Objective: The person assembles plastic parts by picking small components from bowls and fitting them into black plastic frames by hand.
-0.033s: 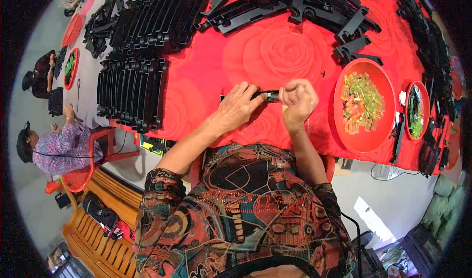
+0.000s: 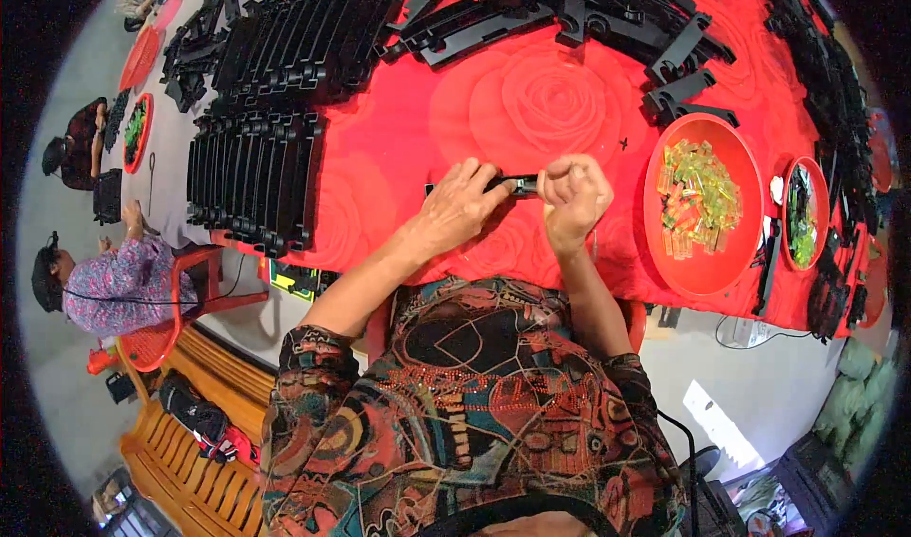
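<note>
Both my hands meet over a red rose-patterned tablecloth [image 2: 550,101]. My left hand [image 2: 460,205] grips a narrow black plastic piece [image 2: 517,185] from its left end. At the piece's right end, my right hand [image 2: 572,194] has its fingers pinched shut on it. What lies under the right fingertips is hidden. Just right of my right hand stands a red bowl [image 2: 707,271] with several small translucent yellow and green parts [image 2: 697,195] in it.
Rows of stacked black plastic pieces [image 2: 251,176] fill the table's left side, and loose black pieces [image 2: 569,6] lie along the far edge. A smaller red bowl [image 2: 805,214] stands at the right. A seated person [image 2: 114,281] is at the left, near a wooden bench [image 2: 190,423].
</note>
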Demonstrator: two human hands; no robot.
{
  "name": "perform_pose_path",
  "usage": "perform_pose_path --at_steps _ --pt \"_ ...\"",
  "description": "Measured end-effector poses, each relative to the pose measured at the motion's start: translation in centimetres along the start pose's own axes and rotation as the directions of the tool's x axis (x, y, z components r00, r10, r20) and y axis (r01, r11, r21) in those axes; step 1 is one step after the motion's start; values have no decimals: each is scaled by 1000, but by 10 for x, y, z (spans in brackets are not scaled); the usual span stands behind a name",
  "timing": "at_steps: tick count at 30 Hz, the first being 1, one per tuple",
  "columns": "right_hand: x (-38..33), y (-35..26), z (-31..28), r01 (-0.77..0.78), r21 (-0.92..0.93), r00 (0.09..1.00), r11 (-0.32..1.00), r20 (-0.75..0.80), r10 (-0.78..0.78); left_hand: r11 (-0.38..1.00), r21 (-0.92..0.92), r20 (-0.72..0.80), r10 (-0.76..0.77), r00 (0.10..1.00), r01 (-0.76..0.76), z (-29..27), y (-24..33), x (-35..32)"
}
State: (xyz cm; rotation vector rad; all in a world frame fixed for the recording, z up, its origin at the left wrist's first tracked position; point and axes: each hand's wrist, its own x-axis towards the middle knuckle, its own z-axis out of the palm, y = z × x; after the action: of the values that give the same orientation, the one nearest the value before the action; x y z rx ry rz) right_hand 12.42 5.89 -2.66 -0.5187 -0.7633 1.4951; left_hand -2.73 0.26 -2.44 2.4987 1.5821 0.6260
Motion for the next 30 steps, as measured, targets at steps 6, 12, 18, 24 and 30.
perform_pose_path --at_steps 6,12,18,24,30 --pt "16 -18 2 14 -5 1000 1000 -18 -14 999 -34 7 -4 1000 4 1 1 -1" --pt "13 -4 5 -143 25 990 989 21 142 999 -32 -47 15 999 -16 3 0 -2" --pt "14 -1 10 -214 -90 977 973 -21 213 1000 -22 -42 -2 999 1 1 0 -2" --pt "11 5 14 -163 -157 987 974 -20 162 1000 -22 -24 11 1000 -11 0 1 -1" --pt "17 9 20 -159 -119 982 980 -122 144 997 8 -63 72 995 -72 7 -2 -4"
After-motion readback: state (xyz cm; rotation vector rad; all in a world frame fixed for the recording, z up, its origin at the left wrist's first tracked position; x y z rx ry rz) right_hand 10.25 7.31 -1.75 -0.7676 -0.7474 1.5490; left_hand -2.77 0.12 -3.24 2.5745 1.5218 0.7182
